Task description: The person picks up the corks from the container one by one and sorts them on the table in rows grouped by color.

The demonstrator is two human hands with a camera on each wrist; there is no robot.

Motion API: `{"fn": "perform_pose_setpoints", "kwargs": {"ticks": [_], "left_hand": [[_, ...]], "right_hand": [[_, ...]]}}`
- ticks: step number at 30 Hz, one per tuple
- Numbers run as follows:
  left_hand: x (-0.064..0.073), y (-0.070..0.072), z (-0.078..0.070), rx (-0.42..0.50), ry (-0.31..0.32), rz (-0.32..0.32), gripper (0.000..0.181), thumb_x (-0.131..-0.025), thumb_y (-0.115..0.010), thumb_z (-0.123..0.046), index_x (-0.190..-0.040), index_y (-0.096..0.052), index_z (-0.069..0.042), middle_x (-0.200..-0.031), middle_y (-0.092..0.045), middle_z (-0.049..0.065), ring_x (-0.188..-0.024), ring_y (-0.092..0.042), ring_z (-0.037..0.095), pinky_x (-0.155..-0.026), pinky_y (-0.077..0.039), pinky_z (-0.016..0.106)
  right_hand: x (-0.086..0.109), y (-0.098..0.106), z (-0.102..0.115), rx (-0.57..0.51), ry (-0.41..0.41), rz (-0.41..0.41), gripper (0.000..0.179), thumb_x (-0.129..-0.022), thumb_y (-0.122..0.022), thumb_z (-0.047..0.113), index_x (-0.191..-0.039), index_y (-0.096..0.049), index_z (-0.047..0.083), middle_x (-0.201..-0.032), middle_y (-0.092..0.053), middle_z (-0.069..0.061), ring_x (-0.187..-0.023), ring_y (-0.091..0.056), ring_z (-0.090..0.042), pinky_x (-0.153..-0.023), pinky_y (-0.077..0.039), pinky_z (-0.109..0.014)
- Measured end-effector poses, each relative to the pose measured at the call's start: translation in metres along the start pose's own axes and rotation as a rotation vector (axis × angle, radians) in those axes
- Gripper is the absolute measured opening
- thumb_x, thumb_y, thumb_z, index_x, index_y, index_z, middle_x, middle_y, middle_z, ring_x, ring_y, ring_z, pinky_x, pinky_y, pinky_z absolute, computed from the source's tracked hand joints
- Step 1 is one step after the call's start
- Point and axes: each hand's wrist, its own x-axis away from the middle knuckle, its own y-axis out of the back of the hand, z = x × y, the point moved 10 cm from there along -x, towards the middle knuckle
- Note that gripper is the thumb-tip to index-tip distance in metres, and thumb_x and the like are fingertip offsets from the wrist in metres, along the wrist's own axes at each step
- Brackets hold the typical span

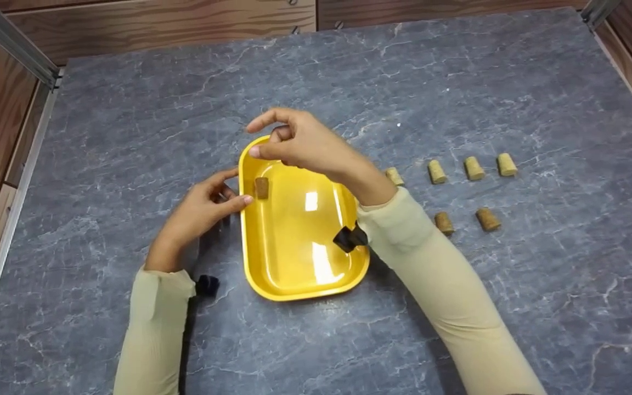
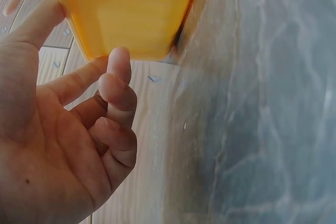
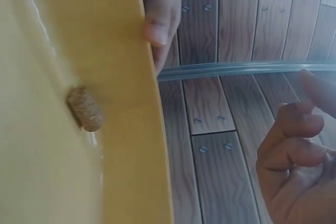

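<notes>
A yellow tray [image 1: 288, 230] with rounded corners lies on the table. Inside, by its left wall, is one brown cork [image 1: 261, 188], also seen in the right wrist view as a speckled cork [image 3: 86, 109]. My left hand [image 1: 201, 206] holds the tray's left side, thumb on the rim and index finger against the outer wall; its other fingers curl loosely in the left wrist view. Over the tray's far end hovers my right hand [image 1: 308, 142], fingers loosely bent with nothing between them. The right forearm hides part of the tray's right side.
Right of the tray, several pale corks [image 1: 474, 168] stand in a row, the leftmost partly behind the right wrist. Nearer me are two darker corks [image 1: 488, 219]. Wood-patterned panels [image 1: 157, 27] and metal rails [image 1: 20, 44] border the grey marbled table [image 1: 513, 99].
</notes>
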Motion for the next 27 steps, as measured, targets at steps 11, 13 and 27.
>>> {"fn": "perform_pose_setpoints", "kwargs": {"ticks": [11, 13, 27], "left_hand": [[0.000, 0.000, 0.002, -0.011, 0.010, -0.004, 0.061, -0.091, -0.066, -0.037, -0.144, -0.046, -0.017, -0.093, -0.060, 0.006, -0.078, -0.050, 0.018, -0.067, -0.041, 0.026], [0.000, 0.000, 0.002, -0.008, 0.005, -0.006, 0.061, -0.091, -0.066, -0.037, -0.144, -0.046, -0.017, -0.093, -0.060, 0.006, -0.078, -0.050, 0.018, -0.066, -0.041, 0.026], [-0.003, 0.000, 0.003, -0.011, 0.004, -0.006, 0.062, -0.090, -0.067, -0.037, -0.144, -0.045, -0.016, -0.092, -0.061, 0.005, -0.076, -0.050, 0.017, -0.066, -0.041, 0.026]], "right_hand": [[-0.019, -0.008, -0.034, 0.087, -0.066, 0.011, 0.040, -0.089, -0.069, 0.014, -0.125, -0.056, 0.005, -0.065, -0.048, 0.003, -0.052, -0.035, -0.006, -0.052, -0.031, -0.020], [-0.021, -0.010, -0.040, 0.141, -0.080, 0.018, 0.041, -0.088, -0.070, 0.015, -0.125, -0.056, 0.005, -0.066, -0.048, 0.002, -0.052, -0.035, -0.007, -0.051, -0.030, -0.020], [-0.032, -0.016, -0.062, 0.497, -0.156, 0.069, 0.043, -0.084, -0.073, 0.020, -0.123, -0.058, 0.010, -0.079, -0.053, 0.000, -0.068, -0.047, -0.012, -0.061, -0.039, -0.023]]}}
